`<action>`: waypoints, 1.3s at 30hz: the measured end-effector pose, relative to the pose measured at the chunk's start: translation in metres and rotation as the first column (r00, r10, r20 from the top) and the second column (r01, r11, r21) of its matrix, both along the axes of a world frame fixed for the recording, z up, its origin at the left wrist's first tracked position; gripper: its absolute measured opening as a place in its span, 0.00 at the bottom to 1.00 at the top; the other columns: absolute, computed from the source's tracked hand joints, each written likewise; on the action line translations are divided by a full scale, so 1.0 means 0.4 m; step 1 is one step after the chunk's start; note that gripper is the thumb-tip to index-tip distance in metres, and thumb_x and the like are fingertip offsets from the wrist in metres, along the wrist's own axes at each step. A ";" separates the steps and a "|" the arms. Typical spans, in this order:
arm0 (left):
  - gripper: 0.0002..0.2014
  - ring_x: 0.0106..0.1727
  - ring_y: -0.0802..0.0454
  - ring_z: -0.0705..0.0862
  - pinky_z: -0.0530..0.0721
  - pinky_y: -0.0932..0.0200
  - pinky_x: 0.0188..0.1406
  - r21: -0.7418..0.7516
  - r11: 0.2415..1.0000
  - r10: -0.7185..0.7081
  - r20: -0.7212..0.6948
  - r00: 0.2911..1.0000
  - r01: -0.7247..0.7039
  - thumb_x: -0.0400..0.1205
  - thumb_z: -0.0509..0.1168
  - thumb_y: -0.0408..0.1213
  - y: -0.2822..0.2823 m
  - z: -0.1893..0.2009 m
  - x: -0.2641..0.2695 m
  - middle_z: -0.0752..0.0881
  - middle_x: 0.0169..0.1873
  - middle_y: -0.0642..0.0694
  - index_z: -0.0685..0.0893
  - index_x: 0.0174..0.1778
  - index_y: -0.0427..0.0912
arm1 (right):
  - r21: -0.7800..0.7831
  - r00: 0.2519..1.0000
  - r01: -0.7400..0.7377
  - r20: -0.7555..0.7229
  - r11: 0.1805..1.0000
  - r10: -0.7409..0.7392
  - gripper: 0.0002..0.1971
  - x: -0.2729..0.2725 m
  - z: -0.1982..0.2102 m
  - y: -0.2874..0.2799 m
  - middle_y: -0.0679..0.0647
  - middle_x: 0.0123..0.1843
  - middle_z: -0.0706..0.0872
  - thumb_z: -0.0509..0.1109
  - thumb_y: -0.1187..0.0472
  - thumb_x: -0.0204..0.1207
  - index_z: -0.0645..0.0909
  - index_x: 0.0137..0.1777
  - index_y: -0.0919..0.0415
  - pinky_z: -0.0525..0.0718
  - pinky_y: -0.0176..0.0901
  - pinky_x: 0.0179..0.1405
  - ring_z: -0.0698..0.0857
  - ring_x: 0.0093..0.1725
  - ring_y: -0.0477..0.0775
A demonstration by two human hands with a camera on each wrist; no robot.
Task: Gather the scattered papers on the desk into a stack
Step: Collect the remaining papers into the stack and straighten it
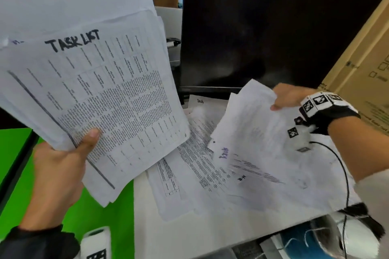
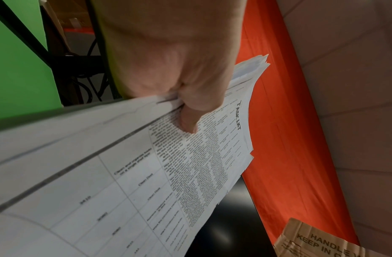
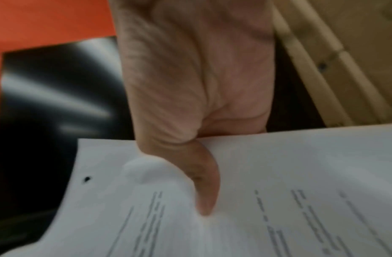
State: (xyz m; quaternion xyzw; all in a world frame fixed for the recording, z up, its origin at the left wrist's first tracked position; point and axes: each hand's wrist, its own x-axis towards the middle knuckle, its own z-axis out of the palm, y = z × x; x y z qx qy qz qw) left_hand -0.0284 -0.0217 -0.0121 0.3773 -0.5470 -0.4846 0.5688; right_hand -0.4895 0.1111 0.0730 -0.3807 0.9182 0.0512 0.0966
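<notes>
My left hand (image 1: 69, 153) grips a thick bundle of printed papers (image 1: 101, 82) raised above the desk's left side; the top sheet reads "TASK LIST". Its thumb (image 2: 187, 120) presses on the top sheet of that bundle (image 2: 168, 173). My right hand (image 1: 288, 96) pinches the far edge of a few white sheets (image 1: 263, 143) and holds them tilted over the desk's right side; the thumb (image 3: 204, 184) lies on top of those sheets (image 3: 278, 173). More loose papers (image 1: 189, 174) lie overlapping on the white desk (image 1: 168, 237) below both hands.
A black monitor (image 1: 263, 38) stands at the back of the desk. A cardboard box (image 1: 362, 69) leans at the right. A green surface (image 1: 94, 227) lies left of the desk. A blue object (image 1: 301, 239) sits at the desk's near right edge.
</notes>
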 end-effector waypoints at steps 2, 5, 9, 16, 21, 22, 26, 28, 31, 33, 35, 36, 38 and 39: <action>0.05 0.52 0.47 0.85 0.83 0.28 0.59 0.000 1.000 -0.025 -0.010 1.000 0.025 0.76 0.76 0.46 0.003 0.001 -0.003 0.86 0.41 0.57 0.88 0.45 0.56 | 0.076 0.998 -0.041 -0.048 0.996 0.045 0.10 -0.021 0.016 -0.018 0.55 0.49 0.85 0.76 0.60 0.71 0.77 0.46 0.56 0.84 0.52 0.54 0.84 0.50 0.58; 0.08 0.51 0.44 0.87 0.83 0.26 0.58 -0.001 1.000 -0.017 0.026 1.000 0.017 0.75 0.77 0.48 -0.012 -0.018 -0.001 0.86 0.42 0.56 0.87 0.46 0.55 | 0.188 0.987 -0.154 -0.022 0.970 0.161 0.08 -0.048 -0.053 -0.045 0.48 0.37 0.82 0.77 0.60 0.62 0.78 0.32 0.53 0.87 0.58 0.50 0.83 0.41 0.56; 0.15 0.59 0.38 0.88 0.83 0.27 0.59 0.008 1.000 -0.027 0.046 0.999 0.027 0.72 0.78 0.53 -0.011 -0.030 -0.008 0.88 0.47 0.56 0.87 0.51 0.55 | 0.242 0.961 -0.274 0.105 0.931 0.256 0.23 0.013 -0.163 -0.044 0.48 0.57 0.76 0.78 0.68 0.66 0.78 0.61 0.59 0.77 0.46 0.64 0.78 0.61 0.52; 0.18 0.52 0.46 0.84 0.81 0.26 0.61 -0.004 0.996 -0.090 0.036 0.995 0.091 0.63 0.76 0.65 0.009 -0.027 -0.019 0.88 0.37 0.66 0.88 0.44 0.63 | 0.035 0.942 -0.335 0.050 0.942 0.333 0.17 0.038 -0.161 -0.003 0.55 0.56 0.85 0.79 0.65 0.66 0.85 0.56 0.63 0.82 0.47 0.56 0.83 0.55 0.56; 0.07 0.52 0.54 0.86 0.84 0.35 0.63 -0.019 0.995 -0.097 -0.004 0.995 0.096 0.67 0.73 0.51 0.030 0.003 -0.028 0.89 0.37 0.63 0.89 0.39 0.69 | -0.079 0.939 -0.334 0.057 0.939 0.339 0.06 0.072 -0.030 -0.014 0.47 0.41 0.86 0.77 0.63 0.72 0.84 0.39 0.51 0.77 0.38 0.37 0.84 0.40 0.49; 0.11 0.53 0.59 0.88 0.84 0.42 0.64 -0.034 0.993 -0.112 -0.014 0.994 0.111 0.71 0.72 0.45 0.029 0.006 -0.029 0.90 0.41 0.65 0.89 0.40 0.71 | -0.086 0.940 -0.323 0.085 0.943 0.330 0.09 0.081 0.002 -0.016 0.48 0.38 0.87 0.77 0.63 0.72 0.83 0.35 0.50 0.78 0.39 0.33 0.85 0.38 0.48; 0.21 0.57 0.64 0.87 0.81 0.45 0.67 -0.040 0.993 -0.111 -0.032 0.993 0.110 0.79 0.70 0.31 0.021 -0.003 -0.020 0.90 0.49 0.69 0.90 0.42 0.71 | -0.094 0.916 -0.245 0.303 0.965 0.262 0.09 0.108 -0.006 -0.044 0.53 0.48 0.90 0.74 0.55 0.74 0.87 0.48 0.60 0.88 0.56 0.51 0.89 0.48 0.57; 0.19 0.56 0.64 0.88 0.81 0.46 0.64 -0.037 0.994 -0.108 -0.033 0.994 0.106 0.79 0.70 0.33 0.023 -0.008 -0.017 0.90 0.49 0.69 0.90 0.42 0.71 | -0.044 0.940 -0.197 0.276 0.979 0.202 0.19 0.132 -0.090 -0.070 0.49 0.54 0.83 0.74 0.47 0.73 0.82 0.54 0.61 0.84 0.52 0.56 0.84 0.56 0.57; 0.19 0.54 0.66 0.88 0.82 0.50 0.61 -0.035 0.994 -0.109 -0.033 0.993 0.108 0.79 0.70 0.33 0.022 -0.016 -0.005 0.90 0.48 0.69 0.90 0.42 0.69 | -0.115 0.952 -0.075 0.288 0.991 0.105 0.22 0.168 -0.234 -0.103 0.51 0.49 0.82 0.79 0.46 0.66 0.80 0.50 0.62 0.78 0.41 0.46 0.84 0.56 0.57; 0.18 0.54 0.65 0.88 0.86 0.53 0.59 -0.035 0.993 -0.112 -0.027 0.993 0.111 0.79 0.70 0.32 0.013 -0.024 0.006 0.90 0.48 0.69 0.91 0.42 0.67 | -0.157 0.943 0.032 0.332 0.987 0.023 0.26 0.197 -0.282 -0.109 0.55 0.54 0.84 0.82 0.50 0.64 0.80 0.56 0.64 0.82 0.43 0.50 0.84 0.58 0.58; 0.20 0.54 0.67 0.88 0.88 0.62 0.55 -0.050 0.992 -0.121 -0.017 0.993 0.120 0.79 0.70 0.32 0.011 -0.028 0.004 0.90 0.47 0.70 0.90 0.41 0.69 | -0.159 0.933 0.105 0.357 0.982 -0.042 0.31 0.217 -0.307 -0.110 0.58 0.63 0.81 0.81 0.52 0.67 0.75 0.65 0.66 0.82 0.45 0.58 0.81 0.63 0.59; 0.19 0.52 0.69 0.88 0.87 0.66 0.52 -0.056 0.991 -0.122 -0.016 0.992 0.121 0.79 0.70 0.34 0.013 -0.026 -0.001 0.89 0.45 0.72 0.89 0.40 0.72 | -0.165 0.933 0.135 0.353 0.977 -0.070 0.32 0.230 -0.308 -0.109 0.59 0.66 0.80 0.80 0.54 0.69 0.73 0.68 0.67 0.81 0.45 0.61 0.80 0.65 0.60; 0.14 0.47 0.74 0.87 0.86 0.72 0.46 -0.048 0.991 -0.124 -0.016 0.992 0.123 0.73 0.71 0.45 0.017 -0.021 -0.009 0.88 0.42 0.75 0.87 0.38 0.77 | -0.194 0.940 0.175 0.323 0.965 -0.106 0.31 0.242 -0.311 -0.112 0.60 0.69 0.78 0.77 0.58 0.73 0.71 0.71 0.68 0.79 0.45 0.63 0.79 0.68 0.60; 0.11 0.46 0.74 0.87 0.86 0.73 0.44 -0.030 0.993 -0.114 -0.020 0.993 0.113 0.69 0.71 0.50 0.016 -0.020 -0.011 0.88 0.41 0.75 0.87 0.38 0.78 | -0.205 0.943 0.182 0.315 0.962 -0.112 0.29 0.245 -0.309 -0.112 0.60 0.69 0.79 0.76 0.60 0.73 0.71 0.72 0.68 0.79 0.45 0.63 0.79 0.68 0.60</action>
